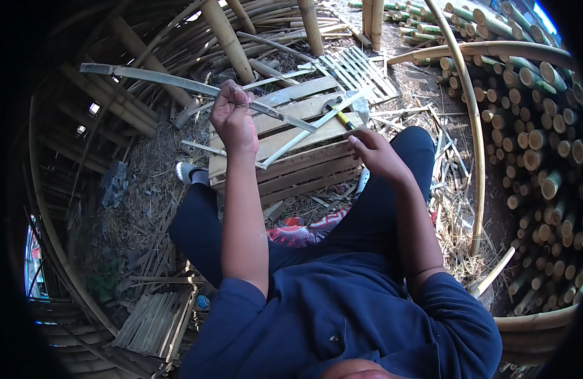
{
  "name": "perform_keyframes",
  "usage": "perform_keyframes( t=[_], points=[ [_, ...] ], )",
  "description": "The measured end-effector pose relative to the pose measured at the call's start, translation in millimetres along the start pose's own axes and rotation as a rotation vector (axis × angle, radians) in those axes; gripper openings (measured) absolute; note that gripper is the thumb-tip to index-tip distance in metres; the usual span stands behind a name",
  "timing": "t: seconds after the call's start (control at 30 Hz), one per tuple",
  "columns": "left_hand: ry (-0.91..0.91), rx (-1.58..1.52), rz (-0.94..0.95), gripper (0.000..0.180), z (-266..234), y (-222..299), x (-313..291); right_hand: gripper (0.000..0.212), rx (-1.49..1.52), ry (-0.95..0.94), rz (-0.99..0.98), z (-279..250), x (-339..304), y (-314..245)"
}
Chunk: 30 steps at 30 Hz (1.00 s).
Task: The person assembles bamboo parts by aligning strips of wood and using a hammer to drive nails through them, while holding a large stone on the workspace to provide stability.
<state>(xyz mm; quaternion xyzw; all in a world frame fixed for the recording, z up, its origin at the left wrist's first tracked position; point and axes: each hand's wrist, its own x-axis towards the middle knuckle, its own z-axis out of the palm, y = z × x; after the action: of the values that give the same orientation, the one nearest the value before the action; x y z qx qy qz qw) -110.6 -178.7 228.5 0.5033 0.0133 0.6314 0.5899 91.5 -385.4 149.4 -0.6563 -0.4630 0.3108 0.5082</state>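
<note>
My left hand (234,120) is raised over a slatted wooden crate (304,161), its fingers closed round a long, slightly curved bamboo strip (158,78). The strip slants from the upper left down to the right, its lower end above the crate top. My right hand (376,153) is at the crate's right side, fingers bent round the near end of a hammer (343,118) with a yellow and black handle; the hand hides the handle's end. The hammer's head lies toward the crate top. Thin pale strips (285,147) lie across the slats beside it.
A slatted bamboo panel (358,72) lies beyond the crate. Cut bamboo poles (531,132) are stacked high at the right, behind a bent pole (473,139). Upright poles (228,41) stand at the back. Bundled bamboo pieces (153,325) lie at lower left, and scraps litter the ground.
</note>
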Motion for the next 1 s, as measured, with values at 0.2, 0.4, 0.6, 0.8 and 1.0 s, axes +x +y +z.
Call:
perform_keyframes(
  t=[0.2,0.4,0.6,0.8,1.0],
  points=[
    [-0.089,0.388,0.234,0.013,-37.2,-51.6,56.8,0.032,0.057,-0.085,0.090,-14.7,-6.5,2.7],
    [-0.062,0.850,-0.016,0.004,-185.0,-129.5,66.2,0.036,0.119,-0.149,0.055,5.5,-8.5,10.2],
    [0.017,0.741,-0.106,0.004,-157.0,-148.4,54.6,0.034,-0.035,-0.095,0.058,-10.8,-21.2,26.2],
    [-0.118,0.698,-0.069,0.010,-127.0,-93.8,74.9,0.032,-0.034,-0.080,0.134,-8.9,-13.6,25.7],
    [-0.382,0.641,-0.169,0.010,-105.6,-20.3,98.1,0.032,-0.140,-0.044,0.009,6.2,-6.1,-11.0]
  ],
)
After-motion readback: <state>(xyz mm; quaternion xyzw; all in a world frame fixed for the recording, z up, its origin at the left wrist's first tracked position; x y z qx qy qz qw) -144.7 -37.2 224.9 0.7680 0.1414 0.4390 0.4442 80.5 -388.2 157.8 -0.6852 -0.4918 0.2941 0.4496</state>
